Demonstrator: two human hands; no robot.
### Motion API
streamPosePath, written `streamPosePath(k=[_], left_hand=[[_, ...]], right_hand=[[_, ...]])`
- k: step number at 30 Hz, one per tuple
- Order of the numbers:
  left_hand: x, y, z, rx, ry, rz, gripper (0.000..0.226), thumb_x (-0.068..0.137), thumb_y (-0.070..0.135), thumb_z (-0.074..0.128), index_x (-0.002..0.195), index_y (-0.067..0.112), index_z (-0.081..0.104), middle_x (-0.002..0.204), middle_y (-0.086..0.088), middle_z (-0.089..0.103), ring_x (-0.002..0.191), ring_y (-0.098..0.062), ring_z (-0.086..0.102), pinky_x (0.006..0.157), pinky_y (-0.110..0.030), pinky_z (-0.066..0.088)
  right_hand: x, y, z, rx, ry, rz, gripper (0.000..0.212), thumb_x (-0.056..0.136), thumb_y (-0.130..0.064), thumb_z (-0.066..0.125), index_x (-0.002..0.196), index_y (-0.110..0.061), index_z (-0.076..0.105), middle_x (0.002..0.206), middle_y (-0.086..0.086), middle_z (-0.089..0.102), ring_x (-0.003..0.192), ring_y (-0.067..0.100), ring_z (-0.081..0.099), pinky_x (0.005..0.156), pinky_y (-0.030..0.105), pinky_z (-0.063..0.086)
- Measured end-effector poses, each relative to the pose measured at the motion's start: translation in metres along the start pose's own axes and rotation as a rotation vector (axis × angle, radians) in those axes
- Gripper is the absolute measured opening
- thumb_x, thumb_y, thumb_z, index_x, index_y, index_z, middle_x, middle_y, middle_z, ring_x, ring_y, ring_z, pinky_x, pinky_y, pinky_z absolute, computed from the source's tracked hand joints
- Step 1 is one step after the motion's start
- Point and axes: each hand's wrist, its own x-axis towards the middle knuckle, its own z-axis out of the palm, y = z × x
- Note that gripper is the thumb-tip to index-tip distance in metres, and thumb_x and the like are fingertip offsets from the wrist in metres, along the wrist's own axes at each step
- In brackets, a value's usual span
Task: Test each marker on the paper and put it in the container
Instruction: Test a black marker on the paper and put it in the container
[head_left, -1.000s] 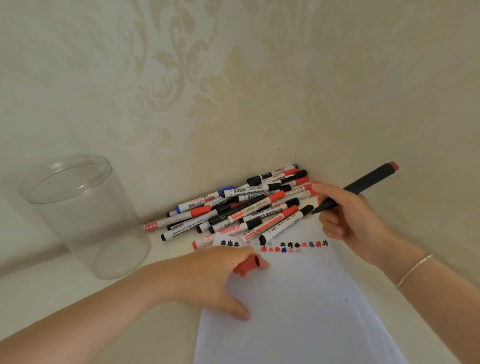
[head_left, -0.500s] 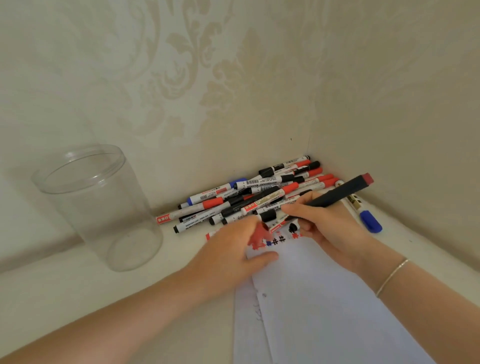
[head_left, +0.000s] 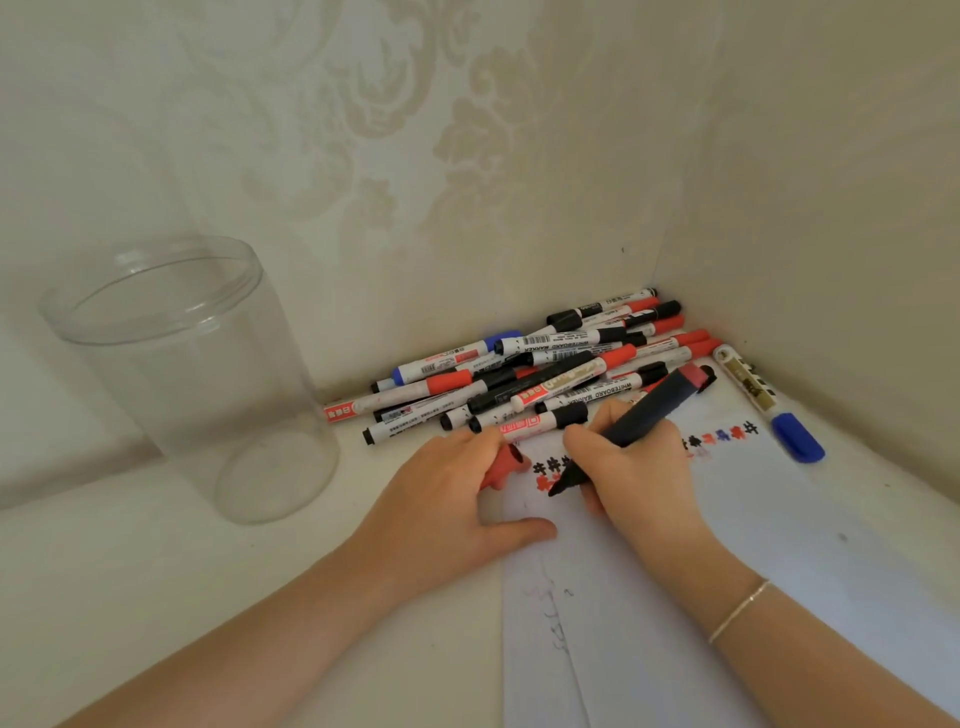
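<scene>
My right hand (head_left: 631, 467) grips a dark marker with a red end (head_left: 641, 418); its tip touches the white paper (head_left: 701, 561) beside a row of black, red and blue test marks (head_left: 719, 437). My left hand (head_left: 447, 512) rests on the paper's left edge, fingers curled round a red cap (head_left: 506, 465). A pile of several red, black and blue markers (head_left: 540, 371) lies in the corner behind the hands. The clear plastic container (head_left: 182, 374) stands upright at the left with nothing inside.
A gold-printed marker with a blue cap (head_left: 763, 402) lies apart along the right wall. Patterned walls meet in a corner close behind the pile. A second sheet (head_left: 535, 649) peeks out under the paper near the front.
My right hand came down from above the pile and set the marker tip on the paper. My left hand shifted forward with the red cap. The view moved left, showing the blue-capped marker.
</scene>
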Motion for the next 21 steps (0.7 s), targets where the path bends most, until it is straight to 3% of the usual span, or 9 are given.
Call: streamPosePath(k=[5, 14, 18, 21], left_hand=[[0.0017, -0.0009, -0.0012, -0.035, -0.021, -0.008, 0.042, 0.061, 0.076, 0.06, 0.075, 0.061, 0.024, 0.102, 0.017, 0.059, 0.087, -0.006, 0.048, 0.076, -0.027, 0.043], [0.0014, -0.0012, -0.0002, -0.031, -0.008, 0.002, 0.043, 0.062, 0.073, 0.062, 0.075, 0.061, 0.023, 0.101, 0.018, 0.059, 0.083, -0.003, 0.045, 0.075, -0.024, 0.041], [0.001, -0.0002, -0.0012, -0.022, -0.005, 0.003, 0.043, 0.064, 0.071, 0.065, 0.076, 0.05, 0.029, 0.1, 0.018, 0.058, 0.082, -0.002, 0.044, 0.077, -0.022, 0.038], [0.0015, 0.0, -0.0016, -0.017, -0.003, -0.007, 0.041, 0.064, 0.071, 0.064, 0.084, 0.045, 0.039, 0.091, 0.018, 0.053, 0.081, -0.002, 0.044, 0.077, -0.024, 0.04]], right_hand=[[0.0031, 0.0057, 0.0036, -0.086, 0.012, -0.033, 0.021, 0.078, -0.002, 0.061, 0.068, 0.008, 0.044, 0.044, 0.008, 0.044, 0.033, 0.013, 0.041, 0.037, 0.02, 0.035], [0.0028, 0.007, 0.0055, -0.165, 0.029, -0.059, 0.02, 0.079, -0.004, 0.061, 0.07, 0.007, 0.048, 0.047, 0.011, 0.046, 0.036, 0.013, 0.041, 0.037, 0.019, 0.038], [0.0033, 0.0059, 0.0038, -0.148, 0.029, -0.037, 0.022, 0.079, -0.004, 0.061, 0.063, -0.003, 0.046, 0.042, 0.006, 0.044, 0.032, 0.011, 0.041, 0.036, 0.018, 0.035], [0.002, 0.0044, 0.0035, -0.143, -0.015, -0.038, 0.019, 0.078, -0.003, 0.062, 0.065, 0.001, 0.049, 0.037, 0.007, 0.046, 0.029, 0.012, 0.041, 0.036, 0.016, 0.034]])
